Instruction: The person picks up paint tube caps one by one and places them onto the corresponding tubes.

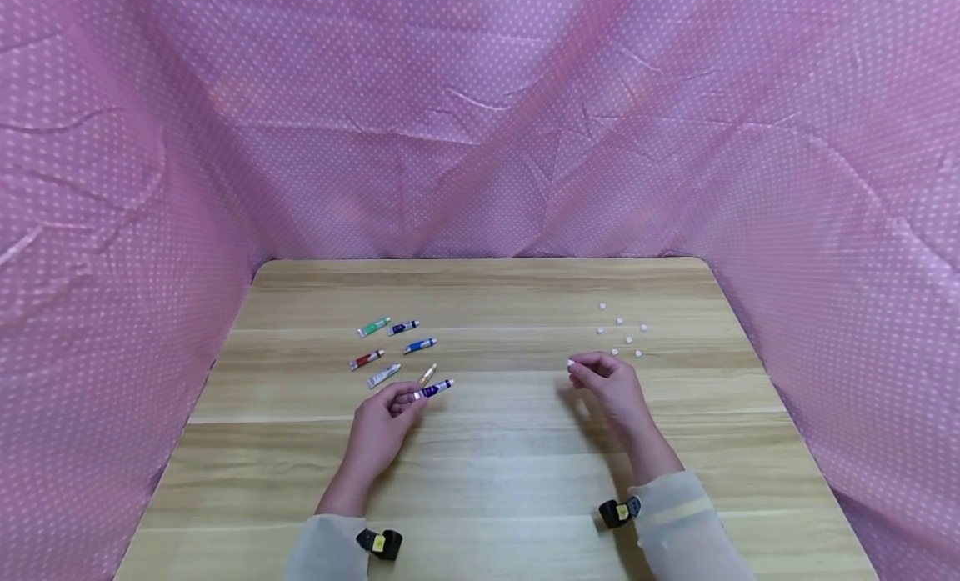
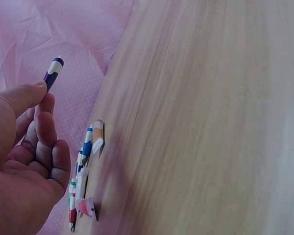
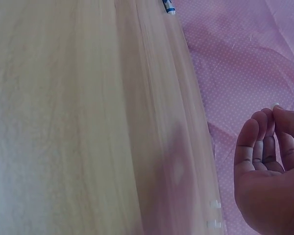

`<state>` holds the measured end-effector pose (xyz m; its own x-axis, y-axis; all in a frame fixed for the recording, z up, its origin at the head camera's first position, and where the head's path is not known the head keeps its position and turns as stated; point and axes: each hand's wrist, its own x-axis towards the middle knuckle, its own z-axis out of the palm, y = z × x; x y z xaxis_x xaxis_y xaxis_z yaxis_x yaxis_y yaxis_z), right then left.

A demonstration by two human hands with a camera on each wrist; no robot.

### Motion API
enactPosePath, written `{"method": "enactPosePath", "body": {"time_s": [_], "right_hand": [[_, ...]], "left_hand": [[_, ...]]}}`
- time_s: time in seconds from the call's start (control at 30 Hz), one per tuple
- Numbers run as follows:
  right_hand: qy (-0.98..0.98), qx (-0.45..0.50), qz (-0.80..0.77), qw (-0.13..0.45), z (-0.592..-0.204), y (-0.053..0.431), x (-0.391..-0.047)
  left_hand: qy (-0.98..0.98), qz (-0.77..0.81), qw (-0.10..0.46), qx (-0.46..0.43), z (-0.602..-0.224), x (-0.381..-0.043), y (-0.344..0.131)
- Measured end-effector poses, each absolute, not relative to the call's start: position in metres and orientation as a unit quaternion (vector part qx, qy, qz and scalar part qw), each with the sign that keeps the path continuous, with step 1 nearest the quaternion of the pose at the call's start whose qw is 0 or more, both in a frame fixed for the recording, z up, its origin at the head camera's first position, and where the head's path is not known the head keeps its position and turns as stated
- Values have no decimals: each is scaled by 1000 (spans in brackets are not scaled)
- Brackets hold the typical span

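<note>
My left hand [image 1: 377,431] pinches a small dark purple paint tube [image 1: 437,389] between thumb and fingers, its white tip pointing away to the right. In the left wrist view, the tube's banded end [image 2: 54,72] sticks up past the thumb. My right hand [image 1: 617,398] pinches a tiny white cap [image 1: 571,363] at its fingertips, above the table's right half. Only a sliver of that cap [image 3: 276,105] shows in the right wrist view. Close to the left hand lie a brown-orange tube [image 1: 427,374] and a silvery white tube [image 1: 384,375].
Other paint tubes lie on the wooden table [image 1: 495,481]: green [image 1: 374,327], dark blue [image 1: 403,328], blue [image 1: 420,346] and red [image 1: 367,359]. Several small white caps [image 1: 628,340] are scattered beyond the right hand. A pink dotted curtain [image 1: 480,172] surrounds the table's back and sides.
</note>
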<state>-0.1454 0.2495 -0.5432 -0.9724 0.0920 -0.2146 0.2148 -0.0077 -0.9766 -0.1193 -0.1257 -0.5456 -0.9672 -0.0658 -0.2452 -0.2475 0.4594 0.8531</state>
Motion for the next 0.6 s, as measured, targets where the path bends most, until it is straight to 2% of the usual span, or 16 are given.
{"method": "enactPosePath", "body": {"time_s": [0.6], "right_hand": [[727,112,-675,63,-545,243,-141]], "left_hand": [[854,508,86,-65,-547,-120,-110]]}}
